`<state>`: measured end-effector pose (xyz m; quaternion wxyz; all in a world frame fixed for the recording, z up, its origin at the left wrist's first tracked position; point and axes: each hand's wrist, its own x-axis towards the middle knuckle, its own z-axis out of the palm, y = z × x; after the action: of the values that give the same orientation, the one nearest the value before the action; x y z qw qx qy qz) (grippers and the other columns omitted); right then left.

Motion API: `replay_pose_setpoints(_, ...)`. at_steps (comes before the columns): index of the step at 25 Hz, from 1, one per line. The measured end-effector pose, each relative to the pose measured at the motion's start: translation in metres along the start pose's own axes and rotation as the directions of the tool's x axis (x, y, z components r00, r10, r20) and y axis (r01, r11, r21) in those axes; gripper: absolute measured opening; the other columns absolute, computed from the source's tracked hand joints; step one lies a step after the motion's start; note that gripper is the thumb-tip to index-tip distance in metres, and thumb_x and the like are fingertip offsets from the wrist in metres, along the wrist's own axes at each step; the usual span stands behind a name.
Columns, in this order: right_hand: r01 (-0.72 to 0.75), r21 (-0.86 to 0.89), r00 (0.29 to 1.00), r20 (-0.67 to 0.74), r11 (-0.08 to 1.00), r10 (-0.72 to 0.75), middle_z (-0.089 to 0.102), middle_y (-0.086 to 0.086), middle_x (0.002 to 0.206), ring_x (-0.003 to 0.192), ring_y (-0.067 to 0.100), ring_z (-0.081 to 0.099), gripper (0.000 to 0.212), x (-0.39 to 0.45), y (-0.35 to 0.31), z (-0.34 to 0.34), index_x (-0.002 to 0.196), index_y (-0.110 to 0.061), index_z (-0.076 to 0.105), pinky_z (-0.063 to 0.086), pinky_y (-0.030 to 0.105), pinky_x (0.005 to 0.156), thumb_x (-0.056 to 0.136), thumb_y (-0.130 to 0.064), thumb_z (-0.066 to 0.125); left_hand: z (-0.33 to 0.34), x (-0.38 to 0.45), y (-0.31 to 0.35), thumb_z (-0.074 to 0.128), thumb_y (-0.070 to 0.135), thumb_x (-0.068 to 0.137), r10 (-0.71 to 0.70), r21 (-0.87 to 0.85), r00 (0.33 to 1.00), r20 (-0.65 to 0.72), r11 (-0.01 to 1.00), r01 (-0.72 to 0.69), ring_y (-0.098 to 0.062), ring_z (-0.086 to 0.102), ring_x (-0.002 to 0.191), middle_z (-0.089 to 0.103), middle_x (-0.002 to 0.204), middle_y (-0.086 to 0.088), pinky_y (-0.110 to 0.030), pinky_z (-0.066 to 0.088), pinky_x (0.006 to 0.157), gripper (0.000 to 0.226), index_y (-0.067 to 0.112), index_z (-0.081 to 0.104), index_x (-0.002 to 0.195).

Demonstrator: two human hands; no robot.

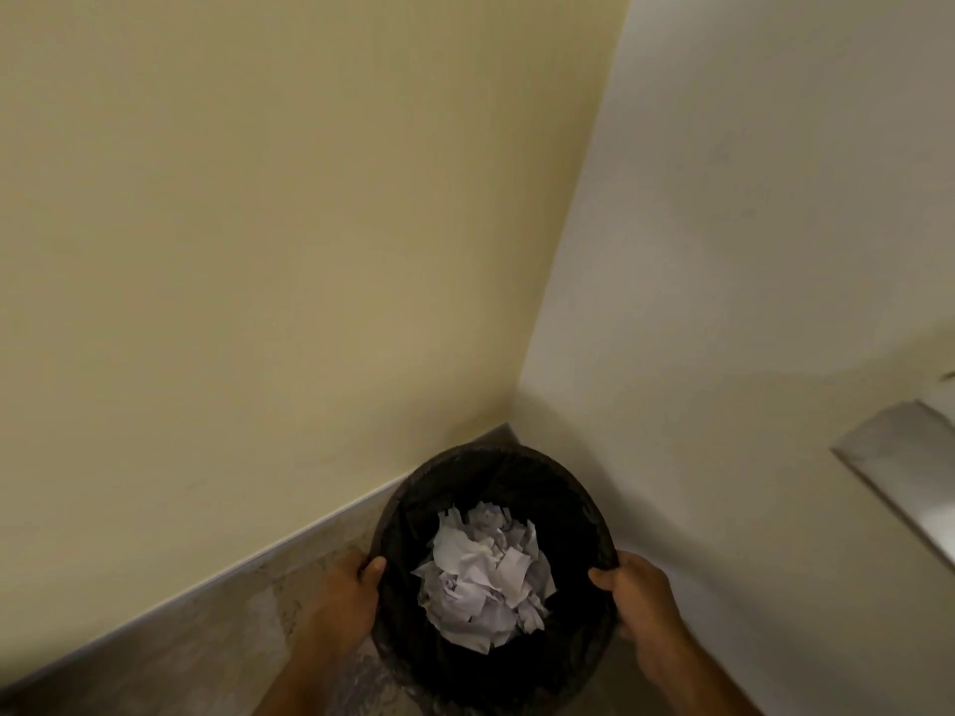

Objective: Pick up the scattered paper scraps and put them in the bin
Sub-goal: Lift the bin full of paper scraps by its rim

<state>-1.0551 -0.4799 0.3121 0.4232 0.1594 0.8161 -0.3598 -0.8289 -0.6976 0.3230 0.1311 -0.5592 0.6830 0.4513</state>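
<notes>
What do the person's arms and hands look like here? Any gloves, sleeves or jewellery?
Both are bare: the left hand and right hand wear no gloves, and no rings or watch show. The forearms are uncovered down to the frame's lower edge, with no sleeve visible.

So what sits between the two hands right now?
In the head view, the black bin sits between the left hand and right hand, each gripping its rim, with the paper scraps piled inside.

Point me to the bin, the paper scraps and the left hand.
bin (537,470): head view, on the far inner wall below the rim.
paper scraps (483,576): head view, middle of the pile inside the bin.
left hand (343,594): head view, back of the hand.
</notes>
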Motion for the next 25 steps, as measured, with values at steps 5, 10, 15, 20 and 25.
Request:
replay_pose_setpoints(5, 0.066, 0.043, 0.998, 0.007, 0.997, -0.066, 0.068, 0.009, 0.109, 0.095, 0.031, 0.066, 0.054, 0.064, -0.007, 0.032, 0.117, -0.011, 0.064, 0.054, 0.050, 0.091, 0.065, -0.022, 0.072, 0.020, 0.075, -0.001, 0.039, 0.032, 0.105, 0.040, 0.083, 0.999, 0.018, 0.996, -0.042, -0.020, 0.062, 0.079, 0.064, 0.090, -0.008, -0.025, 0.045, 0.060, 0.031, 0.009, 0.061, 0.106)
replay_pose_setpoints(10, 0.096, 0.175, 0.995, -0.006, 0.980, -0.096, 0.071, 0.009, 0.104, 0.091, 0.031, 0.068, 0.056, 0.093, -0.014, 0.046, 0.117, -0.010, 0.065, 0.057, 0.048, 0.087, 0.062, -0.014, 0.072, 0.038, 0.122, -0.004, 0.044, 0.032, 0.103, 0.001, 0.054, 0.999, 0.044, 0.999, -0.004, -0.028, 0.067, 0.076, 0.065, 0.089, -0.012, -0.041, 0.058, 0.071, 0.025, 0.012, 0.058, 0.098)
replay_pose_setpoints(15, 0.092, 0.257, 0.996, -0.024, 0.962, -0.089, 0.071, 0.008, 0.105, 0.091, 0.031, 0.068, 0.061, 0.105, -0.016, 0.051, 0.119, -0.011, 0.065, 0.058, 0.047, 0.084, 0.058, -0.008, 0.071, 0.050, 0.152, -0.006, 0.047, 0.036, 0.102, -0.012, 0.031, 0.998, 0.067, 0.999, 0.010, -0.035, 0.069, 0.085, 0.067, 0.096, -0.015, -0.052, 0.060, 0.076, 0.025, 0.014, 0.058, 0.099)
replay_pose_setpoints(20, 0.120, 0.369, 0.993, -0.045, 0.922, -0.111, 0.071, 0.007, 0.103, 0.091, 0.030, 0.068, 0.052, 0.116, -0.019, 0.056, 0.119, -0.010, 0.066, 0.057, 0.044, 0.087, 0.068, 0.002, 0.070, 0.049, 0.163, 0.009, 0.047, 0.035, 0.102, 0.063, 0.075, 0.998, 0.007, 0.995, -0.063, -0.035, 0.068, 0.084, 0.066, 0.096, -0.015, -0.049, 0.059, 0.076, 0.029, 0.010, 0.062, 0.102)
replay_pose_setpoints(25, 0.139, 0.402, 0.990, -0.035, 0.905, -0.136, 0.071, 0.007, 0.110, 0.095, 0.029, 0.069, 0.064, 0.119, -0.019, 0.061, 0.122, -0.013, 0.065, 0.056, 0.046, 0.090, 0.058, -0.010, 0.074, 0.043, 0.165, 0.017, 0.045, 0.028, 0.103, 0.084, 0.194, 0.996, -0.029, 0.978, -0.076, -0.030, 0.053, 0.082, 0.065, 0.100, -0.022, -0.033, 0.037, 0.071, 0.033, 0.000, 0.061, 0.101)
